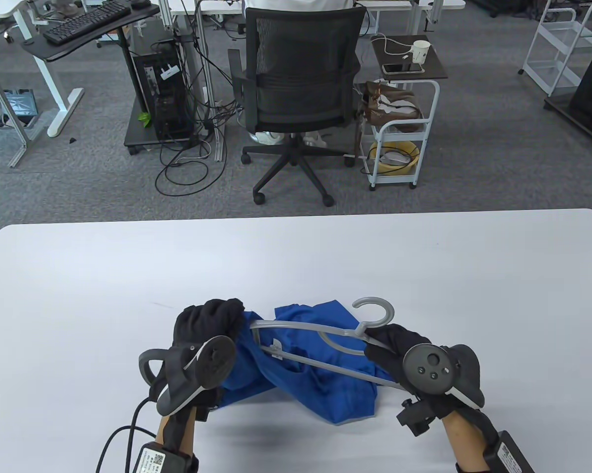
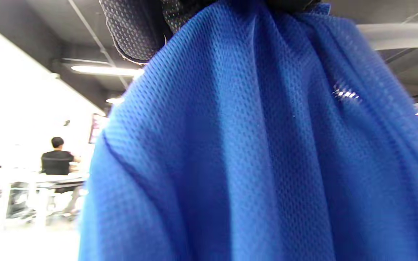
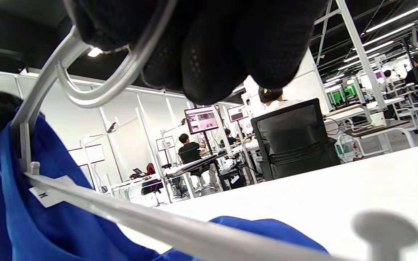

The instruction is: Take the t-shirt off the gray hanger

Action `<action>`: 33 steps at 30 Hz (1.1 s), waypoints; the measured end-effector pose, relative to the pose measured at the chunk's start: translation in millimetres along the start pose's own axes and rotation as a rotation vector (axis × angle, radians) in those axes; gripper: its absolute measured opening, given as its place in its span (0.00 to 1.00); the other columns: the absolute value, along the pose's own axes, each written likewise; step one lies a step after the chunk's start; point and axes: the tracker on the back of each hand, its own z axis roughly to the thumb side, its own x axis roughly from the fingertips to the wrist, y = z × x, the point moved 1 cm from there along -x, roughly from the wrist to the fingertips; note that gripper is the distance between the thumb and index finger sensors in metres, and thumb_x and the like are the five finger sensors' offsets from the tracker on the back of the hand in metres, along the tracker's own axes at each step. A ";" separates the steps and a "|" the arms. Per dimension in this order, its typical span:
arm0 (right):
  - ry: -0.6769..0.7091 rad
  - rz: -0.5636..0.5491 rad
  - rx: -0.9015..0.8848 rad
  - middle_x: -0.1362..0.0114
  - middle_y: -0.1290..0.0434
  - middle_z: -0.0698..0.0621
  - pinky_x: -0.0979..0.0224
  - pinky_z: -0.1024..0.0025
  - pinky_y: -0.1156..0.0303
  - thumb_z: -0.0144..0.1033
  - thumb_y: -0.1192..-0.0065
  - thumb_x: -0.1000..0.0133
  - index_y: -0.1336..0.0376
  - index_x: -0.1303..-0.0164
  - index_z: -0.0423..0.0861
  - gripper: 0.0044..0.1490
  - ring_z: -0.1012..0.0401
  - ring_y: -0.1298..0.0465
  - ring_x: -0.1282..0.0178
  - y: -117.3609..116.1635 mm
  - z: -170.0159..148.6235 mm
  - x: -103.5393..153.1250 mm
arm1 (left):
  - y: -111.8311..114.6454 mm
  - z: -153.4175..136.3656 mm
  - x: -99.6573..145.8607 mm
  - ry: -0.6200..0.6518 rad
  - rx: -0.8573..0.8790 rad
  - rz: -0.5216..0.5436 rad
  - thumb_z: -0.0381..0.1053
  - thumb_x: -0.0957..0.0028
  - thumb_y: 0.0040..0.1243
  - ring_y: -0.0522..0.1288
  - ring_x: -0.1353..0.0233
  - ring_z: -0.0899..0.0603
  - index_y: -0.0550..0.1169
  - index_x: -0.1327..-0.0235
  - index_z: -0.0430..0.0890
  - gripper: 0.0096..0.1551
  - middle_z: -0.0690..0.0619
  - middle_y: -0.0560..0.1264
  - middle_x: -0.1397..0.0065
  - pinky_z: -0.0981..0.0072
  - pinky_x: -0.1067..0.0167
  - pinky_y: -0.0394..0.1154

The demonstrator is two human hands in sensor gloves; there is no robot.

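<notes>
A blue t-shirt (image 1: 305, 374) lies bunched on the white table (image 1: 296, 256) near its front edge. The gray hanger (image 1: 325, 340) lies across it, hook pointing to the far right. My left hand (image 1: 212, 320) grips the shirt fabric at the hanger's left end. The blue mesh fabric fills the left wrist view (image 2: 252, 152) and hangs from my fingers (image 2: 136, 29). My right hand (image 1: 394, 347) grips the hanger by its neck below the hook. In the right wrist view my fingers (image 3: 209, 43) close around the hanger (image 3: 96, 90), and its lower bar crosses over the shirt (image 3: 20, 217).
Behind the table's far edge stand a black office chair (image 1: 300, 88) and a small white cart (image 1: 399, 128). Cables from my gloves trail off the front edge at the left (image 1: 123, 438).
</notes>
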 end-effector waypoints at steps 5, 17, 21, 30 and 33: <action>-0.049 -0.009 0.004 0.38 0.24 0.57 0.34 0.69 0.23 0.48 0.45 0.42 0.39 0.32 0.56 0.27 0.62 0.19 0.44 0.8 -11.6 -1.0 | 26.1 -23.0 -7.4 -0.131 -0.058 -0.076 0.57 0.39 0.40 0.80 0.33 0.49 0.72 0.34 0.62 0.22 0.59 0.76 0.31 0.50 0.24 0.71; -0.054 -0.017 0.007 0.38 0.24 0.57 0.34 0.69 0.23 0.48 0.45 0.41 0.39 0.32 0.55 0.27 0.62 0.20 0.43 2.5 -13.2 -2.6 | 87.8 -67.3 -9.8 -0.278 -0.128 -0.378 0.59 0.39 0.41 0.78 0.27 0.46 0.65 0.22 0.56 0.31 0.55 0.73 0.24 0.50 0.25 0.72; -0.046 -0.022 -0.002 0.38 0.25 0.57 0.34 0.68 0.23 0.49 0.45 0.40 0.39 0.31 0.54 0.27 0.62 0.20 0.43 3.1 -12.1 -2.6 | 71.6 -64.7 -7.7 -0.214 -0.243 -0.298 0.64 0.42 0.38 0.74 0.21 0.44 0.61 0.17 0.55 0.38 0.52 0.70 0.18 0.52 0.22 0.69; -0.027 -0.019 0.035 0.37 0.25 0.56 0.33 0.68 0.23 0.50 0.45 0.40 0.39 0.30 0.54 0.28 0.61 0.20 0.42 1.3 -7.5 -0.3 | 61.7 -68.7 8.9 -0.082 -0.421 -0.200 0.69 0.45 0.31 0.46 0.08 0.36 0.40 0.12 0.55 0.48 0.47 0.45 0.07 0.39 0.15 0.44; -0.029 -0.012 0.044 0.36 0.25 0.56 0.33 0.67 0.24 0.50 0.45 0.40 0.40 0.30 0.54 0.28 0.61 0.20 0.41 -0.2 -7.8 -0.4 | 70.0 -75.8 15.6 -0.062 -0.446 -0.201 0.70 0.46 0.29 0.41 0.09 0.34 0.34 0.14 0.53 0.51 0.46 0.38 0.08 0.38 0.15 0.41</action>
